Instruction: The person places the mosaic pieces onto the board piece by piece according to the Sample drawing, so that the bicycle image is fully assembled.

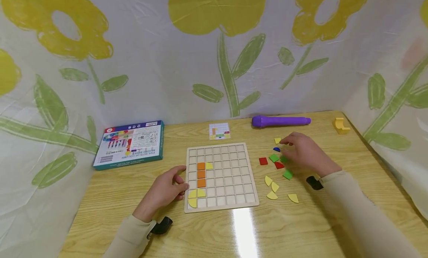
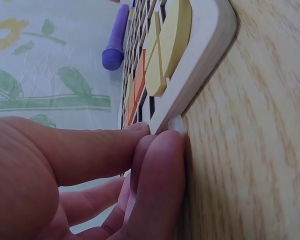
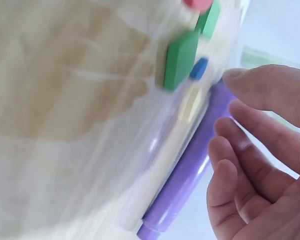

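A wooden grid board (image 1: 219, 174) lies on the table. Three orange squares (image 1: 201, 174) and several yellow quarter-circle pieces (image 1: 192, 202) sit in its cells. My left hand (image 1: 164, 189) is at the board's left edge, and in the left wrist view its thumb and a finger pinch the rim (image 2: 190, 82). Over the loose pieces on the right hovers my right hand (image 1: 305, 154), fingers loosely bent and holding nothing. Nearest its fingertips is a small yellow piece (image 1: 277, 140); a blue half-circle (image 1: 276, 149) and green squares (image 1: 274, 158) lie below it.
A pattern card (image 1: 219, 131) lies behind the board, with a purple microphone-shaped object (image 1: 281, 121) to its right. At the left stands a flat toy box (image 1: 130, 144). Loose red (image 1: 263, 161) and yellow pieces (image 1: 272, 195) lie right of the board. A yellow block (image 1: 341, 126) is far right.
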`<state>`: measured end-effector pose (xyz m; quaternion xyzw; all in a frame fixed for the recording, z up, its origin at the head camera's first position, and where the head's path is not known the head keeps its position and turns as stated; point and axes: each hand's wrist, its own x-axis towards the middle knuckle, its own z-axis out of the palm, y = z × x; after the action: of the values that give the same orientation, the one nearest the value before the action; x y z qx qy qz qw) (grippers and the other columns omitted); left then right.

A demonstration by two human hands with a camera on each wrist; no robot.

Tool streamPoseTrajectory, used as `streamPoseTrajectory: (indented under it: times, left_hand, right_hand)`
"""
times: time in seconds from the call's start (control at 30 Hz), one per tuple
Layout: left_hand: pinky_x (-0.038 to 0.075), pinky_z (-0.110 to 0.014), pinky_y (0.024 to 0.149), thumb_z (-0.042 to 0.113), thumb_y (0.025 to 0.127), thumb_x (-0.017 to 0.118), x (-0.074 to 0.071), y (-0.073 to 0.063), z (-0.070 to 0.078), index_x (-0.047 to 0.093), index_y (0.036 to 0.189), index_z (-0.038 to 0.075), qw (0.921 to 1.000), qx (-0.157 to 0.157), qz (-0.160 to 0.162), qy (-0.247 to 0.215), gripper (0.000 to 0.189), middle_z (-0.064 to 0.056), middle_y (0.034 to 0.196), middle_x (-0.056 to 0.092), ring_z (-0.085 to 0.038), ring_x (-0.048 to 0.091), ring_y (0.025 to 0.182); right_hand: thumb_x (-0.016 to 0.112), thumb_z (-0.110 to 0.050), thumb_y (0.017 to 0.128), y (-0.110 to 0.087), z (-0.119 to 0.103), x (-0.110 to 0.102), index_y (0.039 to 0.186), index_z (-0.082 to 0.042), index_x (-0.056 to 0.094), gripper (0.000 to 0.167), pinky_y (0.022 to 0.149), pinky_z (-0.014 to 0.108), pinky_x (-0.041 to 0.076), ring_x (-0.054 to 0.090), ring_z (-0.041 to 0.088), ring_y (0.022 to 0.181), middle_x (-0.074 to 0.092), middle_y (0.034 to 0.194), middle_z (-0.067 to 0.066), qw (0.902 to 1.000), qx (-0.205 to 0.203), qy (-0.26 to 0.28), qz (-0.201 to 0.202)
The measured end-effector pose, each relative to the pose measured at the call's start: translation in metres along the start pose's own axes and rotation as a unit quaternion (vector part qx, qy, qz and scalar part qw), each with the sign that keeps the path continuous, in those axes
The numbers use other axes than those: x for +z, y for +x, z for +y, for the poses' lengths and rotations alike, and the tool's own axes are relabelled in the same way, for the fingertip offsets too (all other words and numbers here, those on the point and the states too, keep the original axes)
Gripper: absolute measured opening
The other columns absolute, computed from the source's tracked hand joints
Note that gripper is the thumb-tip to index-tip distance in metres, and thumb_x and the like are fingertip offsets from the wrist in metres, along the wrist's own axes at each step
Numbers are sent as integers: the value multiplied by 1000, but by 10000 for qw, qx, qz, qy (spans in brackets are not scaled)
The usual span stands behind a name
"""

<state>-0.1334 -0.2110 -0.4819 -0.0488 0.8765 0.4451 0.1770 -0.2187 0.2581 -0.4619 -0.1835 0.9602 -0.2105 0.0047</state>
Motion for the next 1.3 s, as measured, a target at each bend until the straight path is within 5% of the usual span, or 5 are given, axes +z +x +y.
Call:
streamPoseTrajectory:
  times: [0.4, 1.3]
  left_hand:
    - [59, -30, 64, 8, 101, 75, -1, -2, 0, 50, 160, 12, 9997, 167, -25, -158, 64, -11, 106, 62, -19, 65, 72]
    - [58, -29, 63, 8, 101, 75, 0, -3, -1, 50, 160, 13, 9998, 204, 5, -29, 64, -10, 105, 63, -18, 64, 71]
  right_hand:
    - [74, -19, 100, 41, 19, 0, 133, -4, 73, 36, 109, 60, 53, 65, 39, 124, 69, 134, 17, 9964, 408, 483, -568]
    - [80, -21, 98, 53, 24, 7, 119, -6, 80, 25, 103, 55, 57, 71, 29, 110, 78, 117, 10, 9949, 491, 469, -745]
